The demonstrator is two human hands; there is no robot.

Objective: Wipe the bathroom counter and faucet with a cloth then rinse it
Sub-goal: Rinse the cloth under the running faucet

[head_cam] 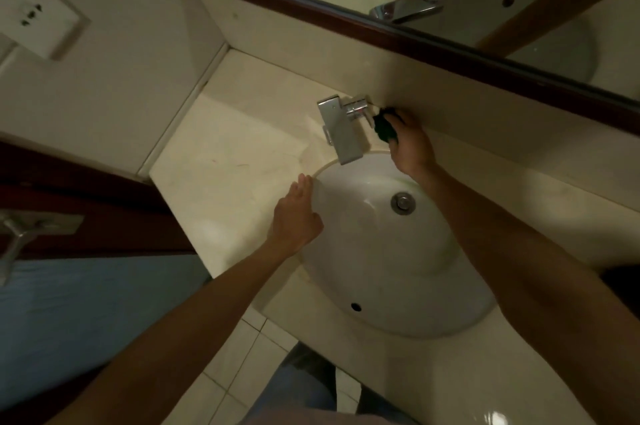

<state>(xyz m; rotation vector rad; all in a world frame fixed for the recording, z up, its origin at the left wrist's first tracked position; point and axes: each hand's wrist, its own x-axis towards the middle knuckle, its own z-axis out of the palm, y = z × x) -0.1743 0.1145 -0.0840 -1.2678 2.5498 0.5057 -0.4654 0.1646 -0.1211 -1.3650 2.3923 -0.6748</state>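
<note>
I observe the right hand (410,144) clenched around a dark bunched cloth (384,127), pressed to the counter (228,175) just behind the angular chrome faucet (341,128), against the backsplash. The left hand (298,217) lies flat, fingers extended and holding nothing, on the matte cream stone at the rim of the glossy white oval basin (381,251).

faucet (341,128): polished metal | cloth (383,127): dark fabric | sink (398,251): glossy white | counter (235,175): smooth cream stone
</note>
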